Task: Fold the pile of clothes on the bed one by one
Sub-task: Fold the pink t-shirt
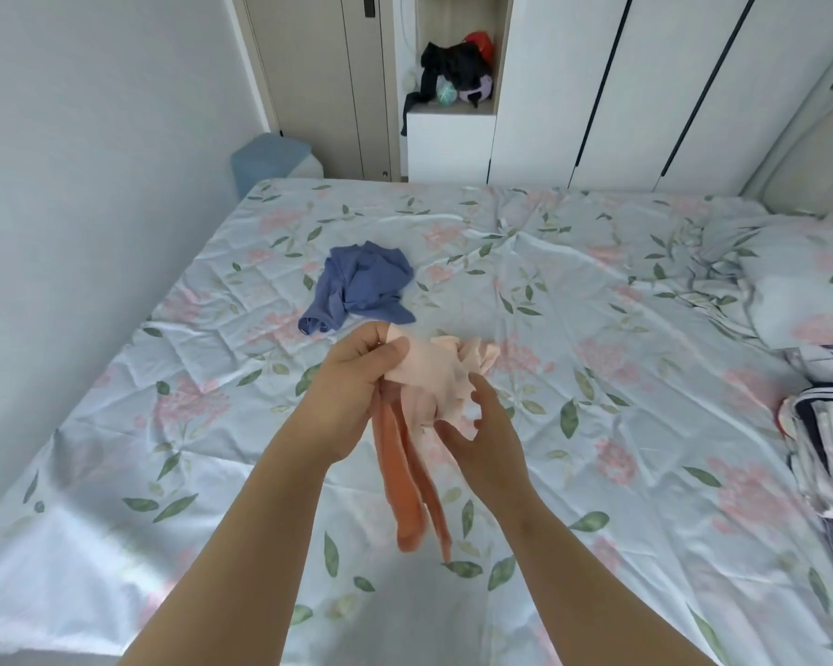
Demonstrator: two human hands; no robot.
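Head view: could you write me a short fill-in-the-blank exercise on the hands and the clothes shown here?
The left hand and right hand both grip a pale ____ garment. A ____ bundle of clothing lies crumpled on the bed beyond them. The bed's sheet has a ____ print.
Missing words: pink; blue; floral.

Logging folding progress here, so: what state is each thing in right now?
pink garment: bunched, unfolded, held up in both hands
blue garment: crumpled, unfolded, lying on the bed
left hand: grips the pink garment
right hand: grips the pink garment
wardrobe doors: closed
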